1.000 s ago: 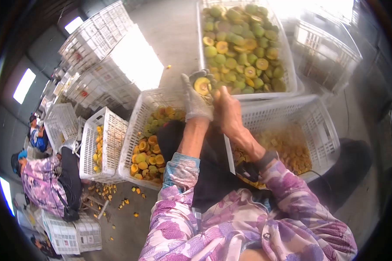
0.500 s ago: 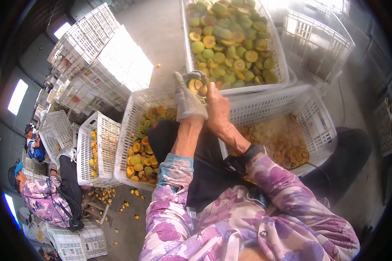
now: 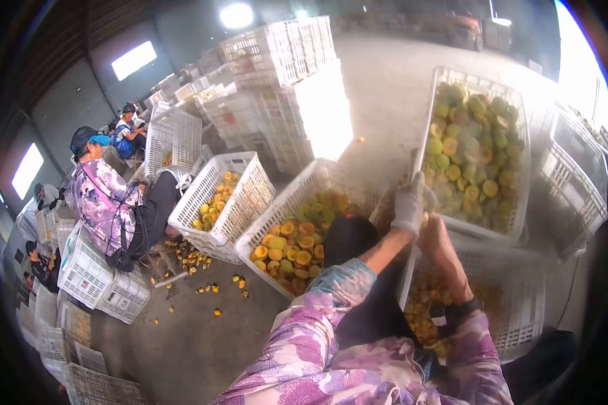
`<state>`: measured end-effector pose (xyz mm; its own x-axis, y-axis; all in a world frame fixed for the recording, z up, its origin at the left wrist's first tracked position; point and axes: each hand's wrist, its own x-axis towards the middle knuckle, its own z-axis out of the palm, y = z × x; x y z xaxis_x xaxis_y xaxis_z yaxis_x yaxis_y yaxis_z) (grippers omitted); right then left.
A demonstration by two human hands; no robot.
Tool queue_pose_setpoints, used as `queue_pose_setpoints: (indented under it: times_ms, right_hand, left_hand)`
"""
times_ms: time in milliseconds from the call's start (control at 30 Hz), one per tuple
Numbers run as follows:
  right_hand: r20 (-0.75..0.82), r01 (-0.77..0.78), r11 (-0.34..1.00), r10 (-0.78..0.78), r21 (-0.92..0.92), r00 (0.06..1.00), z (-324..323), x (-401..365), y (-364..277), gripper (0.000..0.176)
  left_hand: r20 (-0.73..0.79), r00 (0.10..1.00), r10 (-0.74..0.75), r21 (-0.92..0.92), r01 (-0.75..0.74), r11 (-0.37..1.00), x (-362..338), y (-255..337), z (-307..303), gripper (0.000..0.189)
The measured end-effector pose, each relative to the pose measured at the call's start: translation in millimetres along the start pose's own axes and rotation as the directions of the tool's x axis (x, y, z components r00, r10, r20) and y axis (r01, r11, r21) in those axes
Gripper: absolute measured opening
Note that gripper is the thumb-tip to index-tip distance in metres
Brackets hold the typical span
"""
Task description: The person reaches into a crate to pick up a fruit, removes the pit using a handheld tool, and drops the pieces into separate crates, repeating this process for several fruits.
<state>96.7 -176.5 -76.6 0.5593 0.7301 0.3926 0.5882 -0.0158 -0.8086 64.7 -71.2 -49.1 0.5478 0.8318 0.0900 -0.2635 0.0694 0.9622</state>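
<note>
In front of me, my gloved left hand point(image 3: 408, 208) curls around what seems to be a halved yellow-green fruit, blurred and mostly covered by fingers. My bare right hand point(image 3: 437, 237) is closed against it from the right; whatever it grips is hidden. Just beyond both hands, a white crate point(image 3: 478, 228) holds many cut green-yellow fruit point(image 3: 476, 145). Below my right forearm, another white crate point(image 3: 530, 293) contains orange-brown pieces point(image 3: 429, 304). Left of my knee, a third crate point(image 3: 250, 253) has yellow fruit halves point(image 3: 294, 246) in it.
A crate of yellow pieces point(image 3: 188, 219) stands farther left, beside a seated person in a floral top point(image 3: 108, 196). Fruit bits point(image 3: 213, 288) litter the floor. Tall stacked crates point(image 3: 284, 88) rise behind, and more crates point(image 3: 574, 175) stand at right.
The view has swung left and up, so the crates and hands appear farther right and more of the hall shows. My hands remain together; the fruit halves visible in the glove before are now blurred.
</note>
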Motion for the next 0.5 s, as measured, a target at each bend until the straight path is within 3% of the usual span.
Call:
queue_pose_setpoints:
  times_ms: [67, 100, 133, 167, 200, 233, 300, 367, 400, 433, 467, 500]
  right_hand:
    - [0.066, 0.023, 0.998, -0.020, -0.054, 0.998, -14, 4, 15, 0.009]
    - [0.238, 0.062, 0.992, -0.035, -0.107, 0.971, -26, 4, 20, 0.009]
    - [0.402, 0.108, 0.982, -0.036, -0.158, 0.915, -36, 5, 19, 0.011]
    - [0.401, 0.112, 0.980, -0.039, -0.161, 0.915, -47, 2, 3, 0.011]
    - [0.507, -0.233, 0.965, 0.143, 0.118, 0.850, -62, -3, -21, 0.008]
    - [0.647, -0.563, 0.758, 0.252, 0.330, 0.719, -72, -4, -39, 0.014]
    - [0.659, -0.595, 0.734, 0.274, 0.326, 0.700, -79, -9, -46, 0.014]
    - [0.587, -0.401, 0.822, 0.103, 0.405, 0.803, -83, -13, -49, 0.017]
    - [0.589, -0.403, 0.819, 0.100, 0.410, 0.802, -86, -10, -40, 0.017]
    - [0.603, -0.197, 0.945, 0.000, 0.262, 0.798, -97, -5, -21, 0.022]
    - [0.631, 0.032, 0.994, -0.090, 0.103, 0.771, -109, -1, -1, 0.027]
    - [0.670, 0.262, 0.963, -0.158, -0.057, 0.725, -117, -1, 9, 0.033]
  left_hand:
    - [0.040, 0.998, -0.038, 0.066, 0.035, 0.997, -21, 31, 4, 0.058]
    - [0.076, 0.993, -0.096, 0.134, 0.085, 0.987, -30, 41, 6, 0.065]
    - [0.140, 0.989, -0.057, 0.043, 0.052, 0.998, -31, 38, 7, 0.061]
    - [0.141, 0.989, -0.052, 0.039, 0.047, 0.998, -29, 30, 9, 0.061]
    - [0.254, 0.967, 0.020, -0.074, -0.001, 0.997, -25, 21, 10, 0.059]
    - [0.354, 0.929, 0.104, -0.188, -0.038, 0.981, -22, 15, 13, 0.056]
    - [0.331, 0.936, 0.116, -0.200, -0.051, 0.979, -29, 8, 18, 0.054]
    - [0.277, 0.950, 0.146, -0.162, -0.103, 0.981, -37, 7, 23, 0.054]
    - [0.318, 0.944, 0.083, -0.309, 0.020, 0.951, -39, 6, 25, 0.050]
    - [0.314, 0.946, 0.081, -0.305, 0.020, 0.952, -36, 5, 21, 0.050]
    - [0.530, 0.847, 0.030, -0.413, 0.228, 0.882, -28, 0, 15, 0.046]
    - [0.722, 0.691, 0.025, -0.456, 0.449, 0.768, -20, -10, 10, 0.043]
